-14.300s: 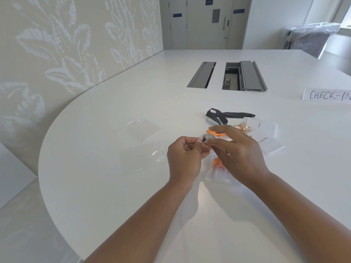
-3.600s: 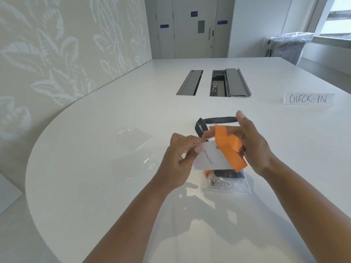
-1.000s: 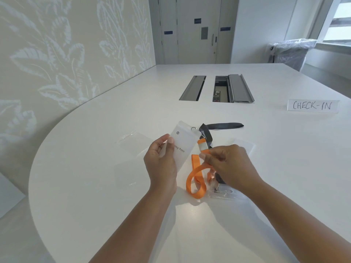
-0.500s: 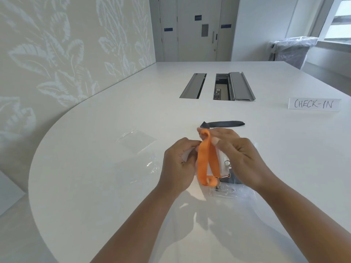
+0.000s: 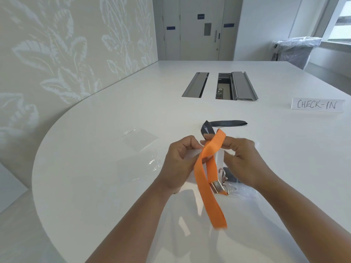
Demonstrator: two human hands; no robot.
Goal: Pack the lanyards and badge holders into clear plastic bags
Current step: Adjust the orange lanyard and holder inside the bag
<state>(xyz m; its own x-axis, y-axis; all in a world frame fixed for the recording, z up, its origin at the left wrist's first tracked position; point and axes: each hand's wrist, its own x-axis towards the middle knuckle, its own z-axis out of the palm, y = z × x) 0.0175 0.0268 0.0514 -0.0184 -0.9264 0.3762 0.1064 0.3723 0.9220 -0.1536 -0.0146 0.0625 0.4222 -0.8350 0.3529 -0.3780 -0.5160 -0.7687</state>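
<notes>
The orange lanyard (image 5: 206,168) is held up above the white table (image 5: 95,168) between both hands. Its folded top is pinched by the curled fingers of the right hand (image 5: 242,160), while the left hand (image 5: 178,164) is curled, as it appears, round the white badge holder (image 5: 220,157) behind the strap. The step is judged to be the gathering of strap and holder into one flat bundle. It is best done with the long hanging loop folded up in even turns and the metal clip (image 5: 218,186) tucked inward, so that no plastic is snagged. A dark item is already held in the filled bag (image 5: 242,192) under the right wrist. A flat bag (image 5: 138,138) and a crumpled bag (image 5: 152,164) lie to the left, seemingly empty. A black lanyard (image 5: 226,123) lies unpacked beyond the hands.
</notes>
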